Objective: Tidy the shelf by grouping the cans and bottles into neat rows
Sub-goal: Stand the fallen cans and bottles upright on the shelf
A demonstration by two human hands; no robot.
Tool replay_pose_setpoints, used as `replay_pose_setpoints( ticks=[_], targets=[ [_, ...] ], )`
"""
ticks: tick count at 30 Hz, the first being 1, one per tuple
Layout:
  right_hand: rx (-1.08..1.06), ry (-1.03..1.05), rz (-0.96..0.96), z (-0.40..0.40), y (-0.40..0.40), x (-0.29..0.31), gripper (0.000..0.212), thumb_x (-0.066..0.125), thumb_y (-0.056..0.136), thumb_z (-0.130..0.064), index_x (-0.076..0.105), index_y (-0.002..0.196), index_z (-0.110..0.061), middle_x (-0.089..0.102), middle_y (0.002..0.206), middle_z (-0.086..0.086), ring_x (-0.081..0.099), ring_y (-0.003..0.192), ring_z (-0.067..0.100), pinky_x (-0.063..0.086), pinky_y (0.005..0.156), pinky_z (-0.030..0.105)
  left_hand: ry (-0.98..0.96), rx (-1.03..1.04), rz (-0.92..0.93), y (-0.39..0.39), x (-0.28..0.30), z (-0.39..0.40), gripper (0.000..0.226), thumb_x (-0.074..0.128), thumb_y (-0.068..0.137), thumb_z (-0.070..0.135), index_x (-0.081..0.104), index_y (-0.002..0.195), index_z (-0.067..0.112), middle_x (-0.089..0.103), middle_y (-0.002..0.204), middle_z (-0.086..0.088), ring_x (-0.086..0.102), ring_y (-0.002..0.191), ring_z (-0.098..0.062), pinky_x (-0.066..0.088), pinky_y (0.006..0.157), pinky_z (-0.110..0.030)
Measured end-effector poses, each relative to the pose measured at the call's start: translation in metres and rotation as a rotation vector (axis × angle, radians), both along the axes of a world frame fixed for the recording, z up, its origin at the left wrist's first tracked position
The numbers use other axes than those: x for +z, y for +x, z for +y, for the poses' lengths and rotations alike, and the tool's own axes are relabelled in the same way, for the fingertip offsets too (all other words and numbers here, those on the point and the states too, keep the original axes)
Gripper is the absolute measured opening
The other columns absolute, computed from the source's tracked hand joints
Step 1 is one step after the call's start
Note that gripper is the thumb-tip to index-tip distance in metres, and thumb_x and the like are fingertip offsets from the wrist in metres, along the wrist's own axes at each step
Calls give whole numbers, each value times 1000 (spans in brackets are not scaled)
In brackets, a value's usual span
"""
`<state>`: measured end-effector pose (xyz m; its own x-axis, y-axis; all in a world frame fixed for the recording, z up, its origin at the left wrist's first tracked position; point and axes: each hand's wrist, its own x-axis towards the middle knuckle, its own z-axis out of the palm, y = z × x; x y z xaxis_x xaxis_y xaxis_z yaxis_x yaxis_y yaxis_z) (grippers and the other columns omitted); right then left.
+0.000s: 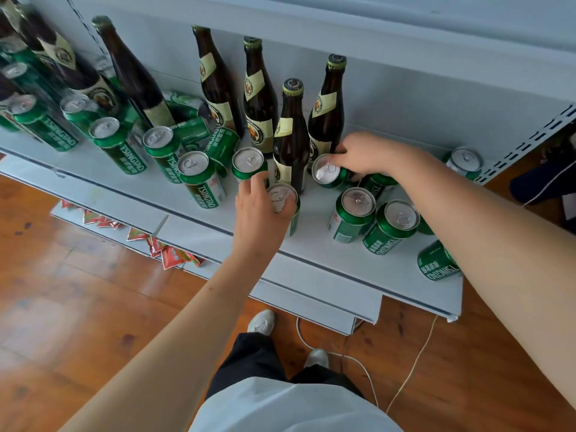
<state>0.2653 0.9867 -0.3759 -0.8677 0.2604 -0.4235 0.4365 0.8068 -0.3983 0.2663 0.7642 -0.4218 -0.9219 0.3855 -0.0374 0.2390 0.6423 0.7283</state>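
Two bare forearms reach forward from the bottom of the view, above a white shirt front, dark trousers and pale shoes on a wooden floor. Ahead is a white metal shelf crowded with green beer cans and tall brown bottles. The person's left hand curls over the front can, which stands upright near the shelf's front edge; its fingers wrap the rim and upper wall, so it is holding that can from above. Their right hand reaches further back and grips a tipped can, its silver top leaning toward the camera and its long axis slanting back toward the shelf wall. That can sits just to the right of the nearest bottle, almost touching it. Behind stand three more bottles, and further left an angled row of upright cans is already forming along the front (a few cans lie on their sides behind it). Loose cans cluster under the right forearm, some upright, some lying down. The likely next move depends on the tipped can: it lies right of the bottle and of the row, so the right hand is better placed to stand it up and carry it leftward.
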Motion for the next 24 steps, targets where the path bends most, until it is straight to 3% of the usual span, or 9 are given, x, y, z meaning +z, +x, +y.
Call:
replay_pose_setpoints(
  ticks=[3,7,10,17,21,24],
  targets=[
    [-99,-49,53,4,2,0,29,51,100,-27,63,111,-2,66,98,17,70,79,33,59,78,46,52,114,-152,7,-2,3,52,62,92,43,45,131,13,49,124,-7,48,118,-25,43,96,-35],
    [-100,159,114,1,2,-1,19,56,95,-14,65,110,-5,66,102,15,63,88,28,51,78,34,110,172,-247,8,-8,6,34,60,89,53,50,106,25,53,102,1,56,105,-26,50,85,-37],
    [-94,230,118,-5,0,-1,18,61,90,-9,67,106,-6,67,101,13,61,85,26,46,71,29,174,197,-288,7,-10,8,49,56,73,68,53,103,30,59,100,4,61,102,-26,58,82,-47],
    [-229,256,286,-21,10,10,17,55,90,-13,65,100,-3,66,95,15,62,81,31,45,64,30,230,188,-380,5,-19,22,83,59,61,80,55,120,22,61,111,-1,63,106,-23,57,87,-45],
    [-327,325,460,-41,22,24,23,48,95,-21,66,99,-7,66,92,10,62,79,30,47,63,32,125,93,-273,9,-7,21,67,55,83,68,54,125,15,60,115,-5,61,101,-23,52,91,-43],
    [-434,475,599,-63,29,37,25,44,95,-26,65,91,-13,65,81,4,57,70,26,37,56,29,90,94,-147,12,1,3,51,50,95,55,54,128,17,55,123,0,60,105,-17,52,89,-38]
  ],
)
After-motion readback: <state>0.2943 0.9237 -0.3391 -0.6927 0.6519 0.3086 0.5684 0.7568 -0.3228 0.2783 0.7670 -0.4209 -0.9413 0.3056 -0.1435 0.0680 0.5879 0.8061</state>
